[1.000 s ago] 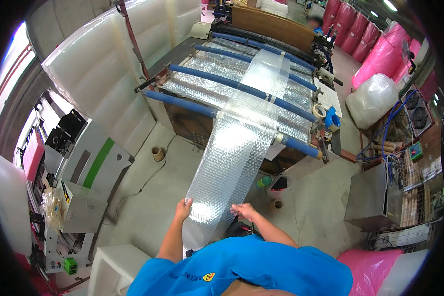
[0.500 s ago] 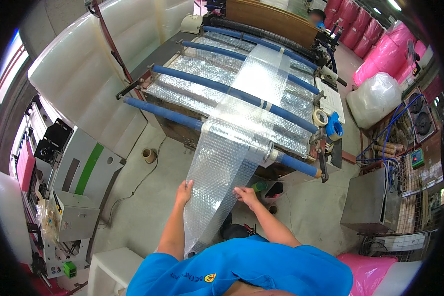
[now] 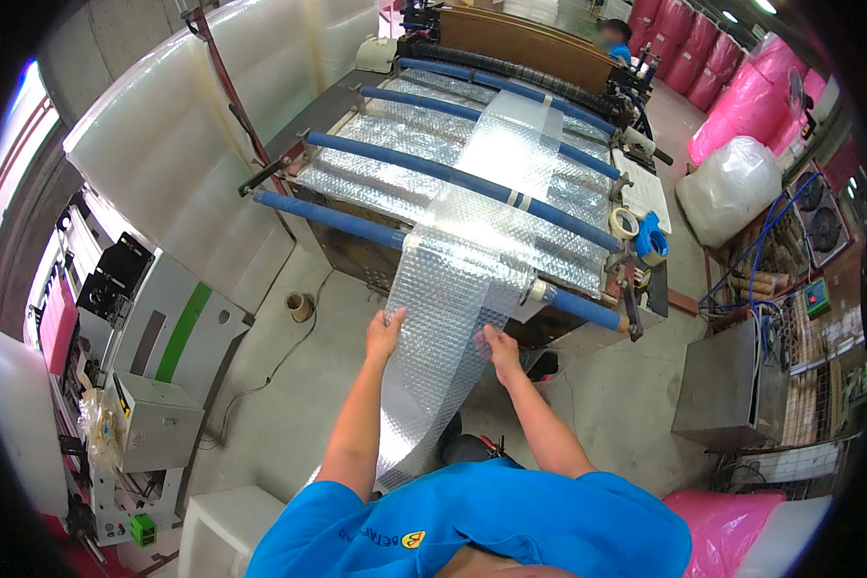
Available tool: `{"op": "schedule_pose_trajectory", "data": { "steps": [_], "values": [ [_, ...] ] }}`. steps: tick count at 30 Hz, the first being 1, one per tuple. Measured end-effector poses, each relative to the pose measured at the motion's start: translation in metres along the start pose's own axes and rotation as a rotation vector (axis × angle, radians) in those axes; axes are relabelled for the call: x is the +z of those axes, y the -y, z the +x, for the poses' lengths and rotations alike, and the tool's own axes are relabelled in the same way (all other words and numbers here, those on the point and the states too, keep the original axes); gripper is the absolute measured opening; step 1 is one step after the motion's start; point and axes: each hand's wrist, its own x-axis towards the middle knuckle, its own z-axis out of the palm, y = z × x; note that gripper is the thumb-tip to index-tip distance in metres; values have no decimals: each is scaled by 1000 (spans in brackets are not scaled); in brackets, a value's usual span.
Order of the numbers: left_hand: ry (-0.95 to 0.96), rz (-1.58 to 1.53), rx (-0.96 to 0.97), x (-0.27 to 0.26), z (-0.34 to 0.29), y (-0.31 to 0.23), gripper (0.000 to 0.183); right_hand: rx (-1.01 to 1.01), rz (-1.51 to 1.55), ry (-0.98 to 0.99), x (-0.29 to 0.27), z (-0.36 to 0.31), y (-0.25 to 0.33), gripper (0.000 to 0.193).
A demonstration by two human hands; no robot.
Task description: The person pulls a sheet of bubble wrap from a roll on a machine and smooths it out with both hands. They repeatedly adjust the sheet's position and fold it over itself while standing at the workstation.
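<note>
A long strip of clear bubble wrap [image 3: 443,328] runs over the blue rollers of a machine and hangs down toward my body. My left hand [image 3: 384,335] pinches its left edge, thumb on top. On the opposite edge, my right hand [image 3: 500,354] grips the sheet a little lower, with some fingers behind the film. Between my hands the wrap is spread fairly flat. Its lower end curves away under my chest, out of sight. The nearest blue roller [image 3: 332,220] lies just beyond my hands, with the wrap draped over it.
Tape rolls [image 3: 652,243] sit on the machine's right corner. A white bagged bundle [image 3: 732,193] and pink wrapped rolls [image 3: 751,101] stand at the right. A metal cabinet [image 3: 727,380] is nearer. A cardboard core [image 3: 300,307] and a cable lie on the floor. Another person [image 3: 615,40] is behind the machine.
Both hands have moved forward and up toward the nearest roller, still on the wrap's edges. The hanging part of the sheet has shifted slightly to the right between them.
</note>
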Motion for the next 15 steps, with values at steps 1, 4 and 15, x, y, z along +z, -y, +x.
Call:
{"op": "schedule_pose_trajectory", "data": {
  "steps": [1, 4, 15],
  "values": [
    [14, 42, -6, -4, -7, 4, 53, 25, -19, 21, 1, -12, -10, 28],
    [65, 120, -34, -18, -31, 15, 59, 108, -64, 59, 7, -52, -45, 28],
    [-18, 224, -39, -79, -127, 26, 55, 238, -154, 53, 32, -163, -96, 31]
  ]
}}
